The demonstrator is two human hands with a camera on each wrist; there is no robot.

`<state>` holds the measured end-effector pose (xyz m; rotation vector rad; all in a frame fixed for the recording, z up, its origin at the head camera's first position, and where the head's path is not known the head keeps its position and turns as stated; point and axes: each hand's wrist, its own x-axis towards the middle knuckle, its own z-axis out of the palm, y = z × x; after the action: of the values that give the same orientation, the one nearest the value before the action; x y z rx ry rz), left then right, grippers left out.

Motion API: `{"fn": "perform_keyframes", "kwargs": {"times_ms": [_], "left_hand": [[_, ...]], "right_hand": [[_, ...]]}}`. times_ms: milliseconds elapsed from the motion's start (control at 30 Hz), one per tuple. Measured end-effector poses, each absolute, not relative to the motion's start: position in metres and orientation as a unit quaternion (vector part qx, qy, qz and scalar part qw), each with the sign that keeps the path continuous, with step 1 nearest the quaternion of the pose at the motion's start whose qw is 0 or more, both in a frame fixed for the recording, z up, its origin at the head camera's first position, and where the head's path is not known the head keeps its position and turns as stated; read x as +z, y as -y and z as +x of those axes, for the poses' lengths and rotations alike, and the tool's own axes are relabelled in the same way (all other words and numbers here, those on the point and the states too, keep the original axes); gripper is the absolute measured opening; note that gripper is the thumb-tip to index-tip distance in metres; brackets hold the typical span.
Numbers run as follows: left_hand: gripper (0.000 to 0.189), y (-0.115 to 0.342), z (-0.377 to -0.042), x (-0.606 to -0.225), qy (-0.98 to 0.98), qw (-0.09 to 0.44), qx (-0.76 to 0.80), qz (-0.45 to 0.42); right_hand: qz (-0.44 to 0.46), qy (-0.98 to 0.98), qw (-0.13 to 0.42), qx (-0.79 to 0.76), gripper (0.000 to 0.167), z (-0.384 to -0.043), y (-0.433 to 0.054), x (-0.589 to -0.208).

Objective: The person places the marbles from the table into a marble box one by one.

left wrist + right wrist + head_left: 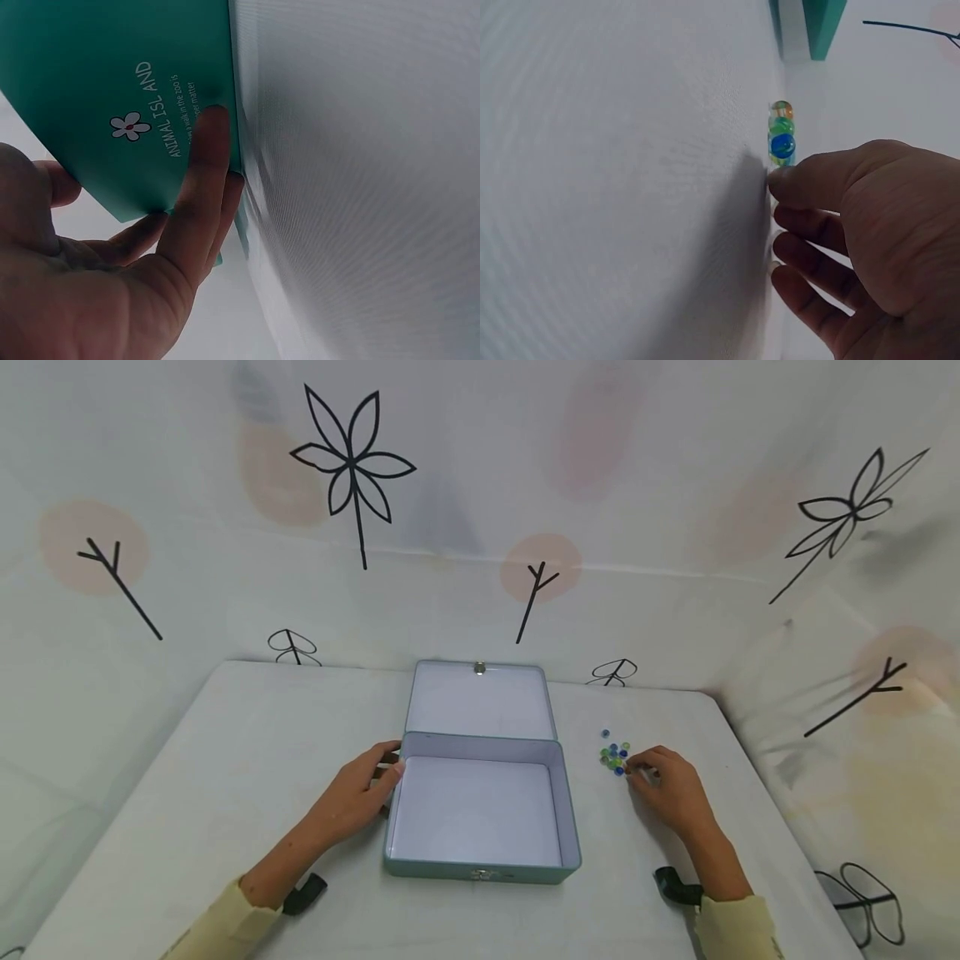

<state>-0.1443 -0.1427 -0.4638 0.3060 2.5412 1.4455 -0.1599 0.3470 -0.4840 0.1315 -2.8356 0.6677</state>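
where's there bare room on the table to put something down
The widest bare patch of table is left of the open box, beyond the left hand. The box's floor is bare too, and a narrower strip separates the box from the marbles. It's crowded around the marbles, with the right hand beside them.

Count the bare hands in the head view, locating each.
2: left hand touching the left side of the open green rectangular metal box; right hand beside small round blue and green marbles.
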Motion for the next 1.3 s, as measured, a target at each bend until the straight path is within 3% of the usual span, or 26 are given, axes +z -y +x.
{"fn": "perform_keyframes", "kwargs": {"times_ms": [767,1300], "left_hand": [[0.059,0.145,-0.144,-0.466,-0.874,0.084,0.464,0.113],[0.054,0.143,-0.144,-0.463,-0.866,0.094,0.481,0.098]], "right_hand": [[0.045,0.968,0.096,0.228,0.012,-0.159,-0.348,-0.482],[0.067,0.958,0.15,0.235,0.016,-0.156,-0.344,-0.472]]}}
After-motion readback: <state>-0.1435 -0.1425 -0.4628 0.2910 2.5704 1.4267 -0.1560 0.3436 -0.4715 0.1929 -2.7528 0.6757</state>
